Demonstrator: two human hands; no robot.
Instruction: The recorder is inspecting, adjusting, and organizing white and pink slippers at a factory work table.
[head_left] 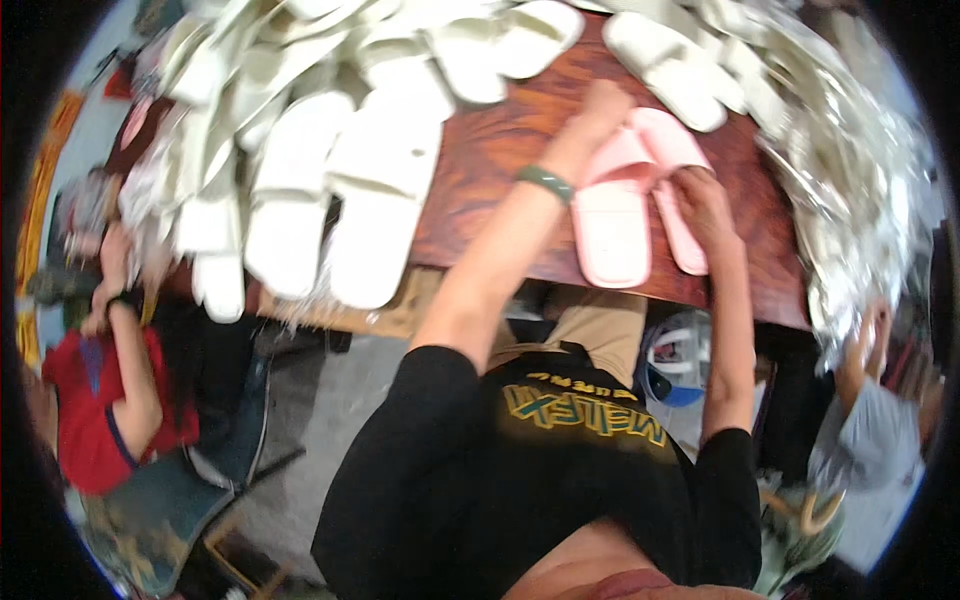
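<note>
A pair of pink slide slippers lies on the reddish-brown wooden table before me, toes pointing away. My left hand [603,108] is at the far end of the left pink slipper [612,235], its wrist beside the strap. Blur and the angle hide its fingers, so their grip does not show. On the right pink slipper [682,235], my right hand [705,207] has its fingers curled at the strap's near edge, closed on it. A green bangle [545,183] circles my left wrist.
White slippers [370,230] crowd the table's left side and far edge, some stacked. Another white pair [665,70] lies just beyond the pink ones. Clear plastic wrapping [860,200] covers a heap at the right. People sit on both sides, one in a red shirt [120,410].
</note>
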